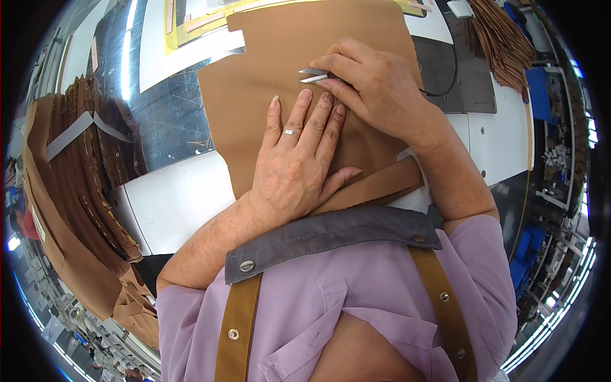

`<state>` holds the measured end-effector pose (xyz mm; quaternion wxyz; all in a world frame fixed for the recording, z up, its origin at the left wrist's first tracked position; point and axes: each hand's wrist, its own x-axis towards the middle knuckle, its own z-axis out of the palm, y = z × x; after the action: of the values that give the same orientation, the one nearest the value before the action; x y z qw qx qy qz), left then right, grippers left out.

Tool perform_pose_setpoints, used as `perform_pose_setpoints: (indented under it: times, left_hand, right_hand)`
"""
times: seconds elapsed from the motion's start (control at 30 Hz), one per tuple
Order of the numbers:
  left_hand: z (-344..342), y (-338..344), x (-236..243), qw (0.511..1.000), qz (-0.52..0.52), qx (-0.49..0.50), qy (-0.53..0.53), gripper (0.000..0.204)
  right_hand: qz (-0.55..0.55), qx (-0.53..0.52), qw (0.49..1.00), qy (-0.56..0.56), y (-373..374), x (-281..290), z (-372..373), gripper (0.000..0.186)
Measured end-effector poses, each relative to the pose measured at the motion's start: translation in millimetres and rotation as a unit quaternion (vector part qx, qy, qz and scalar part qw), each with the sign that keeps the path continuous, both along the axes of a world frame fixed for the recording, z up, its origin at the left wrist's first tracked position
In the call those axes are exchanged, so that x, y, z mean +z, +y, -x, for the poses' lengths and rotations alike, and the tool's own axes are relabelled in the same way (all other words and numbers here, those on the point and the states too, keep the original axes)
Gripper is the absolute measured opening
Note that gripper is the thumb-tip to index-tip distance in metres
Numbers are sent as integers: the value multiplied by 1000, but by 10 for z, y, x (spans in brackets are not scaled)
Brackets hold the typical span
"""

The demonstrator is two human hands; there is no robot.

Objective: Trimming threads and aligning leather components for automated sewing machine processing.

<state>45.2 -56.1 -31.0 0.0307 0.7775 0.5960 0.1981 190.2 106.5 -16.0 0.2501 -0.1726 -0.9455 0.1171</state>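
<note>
A brown fabric panel [273, 51] lies spread across a white worktable [178, 200] in front of a person in a lilac shirt [350, 267], with small metal snips [314, 79] just above its surface, their blades slightly parted and pointing left. The right hand [385, 92] grips the snips between thumb and curled fingers, its forearm angling in from the lower right, while the left hand [289, 169] lies palm down on the panel, fingers extended and slightly spread, holding nothing. Stacked brown pieces [76, 165] flank the person's left.
</note>
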Motion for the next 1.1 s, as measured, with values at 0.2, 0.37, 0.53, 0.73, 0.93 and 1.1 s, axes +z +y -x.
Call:
perform_pose_setpoints:
  times: [0.2, 0.37, 0.53, 0.73, 0.93, 1.1]
  left_hand:
    - [3, 5, -2, 1000, -1, 2, 7, 86]
    - [-4, 3, -6, 1000, 5, 6, 12, 87]
    - [-4, -5, -19, 1000, 3, 6, 13, 90]
    - [-21, -6, -24, 1000, 5, 1, 11, 92]
    - [15, -1, 14, 1000, 13, 11, 10, 84]
    - [29, 1, 65, 1000, 13, 21, 12, 80]
  right_hand:
    - [16, -19, 1000, -12, -91, 42, 7, 22]
    - [-40, -26, 999, 13, -90, -12, 30, 21]
    - [-20, -43, 999, -11, -144, 2, 32, 22]
    - [-52, -51, 997, -26, -155, -63, 59, 20]
    - [-85, -24, 996, -1, -123, -68, 64, 22]
    - [-74, -27, 997, -2, -131, -66, 61, 22]
